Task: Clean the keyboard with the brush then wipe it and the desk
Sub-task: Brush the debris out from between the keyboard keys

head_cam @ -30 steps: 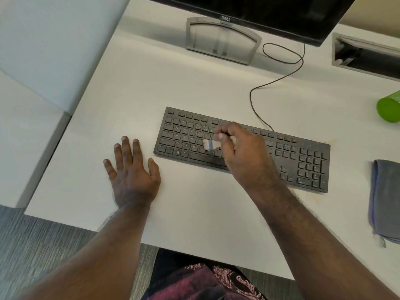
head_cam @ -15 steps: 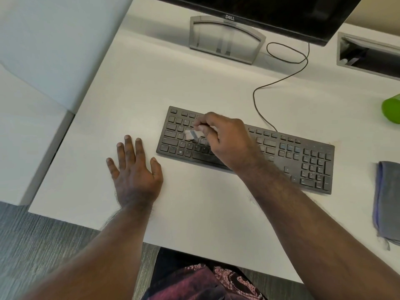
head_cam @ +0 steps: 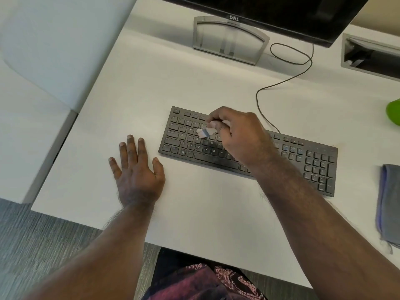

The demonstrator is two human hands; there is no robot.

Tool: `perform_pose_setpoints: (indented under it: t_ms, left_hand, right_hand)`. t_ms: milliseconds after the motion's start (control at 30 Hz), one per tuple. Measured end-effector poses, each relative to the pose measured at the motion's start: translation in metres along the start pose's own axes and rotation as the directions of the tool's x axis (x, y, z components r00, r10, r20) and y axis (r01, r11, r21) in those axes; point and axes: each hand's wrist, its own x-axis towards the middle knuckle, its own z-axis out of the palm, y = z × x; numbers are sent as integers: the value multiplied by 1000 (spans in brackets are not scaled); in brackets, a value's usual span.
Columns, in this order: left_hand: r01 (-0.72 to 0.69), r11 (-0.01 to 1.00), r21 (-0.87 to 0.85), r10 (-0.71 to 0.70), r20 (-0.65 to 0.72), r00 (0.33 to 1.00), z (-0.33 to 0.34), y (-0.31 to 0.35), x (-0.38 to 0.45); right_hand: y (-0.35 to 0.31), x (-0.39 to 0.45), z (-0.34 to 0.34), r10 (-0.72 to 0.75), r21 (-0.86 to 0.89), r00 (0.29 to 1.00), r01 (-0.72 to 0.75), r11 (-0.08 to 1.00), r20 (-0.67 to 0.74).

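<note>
Right grip (head_cam: 236,135) pinching small white brush (head_cam: 204,132) over black keyboard (head_cam: 249,151); left grip (head_cam: 138,172) spread flat on white surface (head_cam: 205,87).

My right hand (head_cam: 240,135) covers the keyboard's (head_cam: 303,161) middle keys and most of the blurred brush (head_cam: 204,132). At the right edge I see a green object (head_cam: 393,113) and grey cloth (head_cam: 389,204) cut off; the monitor (head_cam: 281,14) runs off the top.

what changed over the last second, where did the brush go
The right hand swept the brush leftward along the keyboard, from the middle keys to the left letter keys, its grip unchanged. The left hand stayed flat on the desk; the cloth lay untouched.
</note>
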Motion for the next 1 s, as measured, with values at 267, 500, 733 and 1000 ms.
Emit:
perform_pose_setpoints:
  t_ms: [267, 500, 733, 1000]
  left_hand:
    - [6, 1000, -2, -6, -2, 1000, -1, 1, 0]
    - [4, 1000, 8, -4, 4, 1000, -1, 0, 0]
    - [3, 1000, 18, -3, 14, 1000, -1, 0, 0]
    - [-2, 1000, 23, 2, 17, 1000, -1, -1, 0]
  right_hand:
    - [-2, -2, -6, -8, -14, 999, 9, 1000, 46]
    - [12, 6, -20, 119, 96, 979, -103, 990, -169]
    - [16, 5, -12, 130, 56, 976, -122, 991, -177]
    - [8, 4, -2, 69, 71, 989, -61, 996, -129]
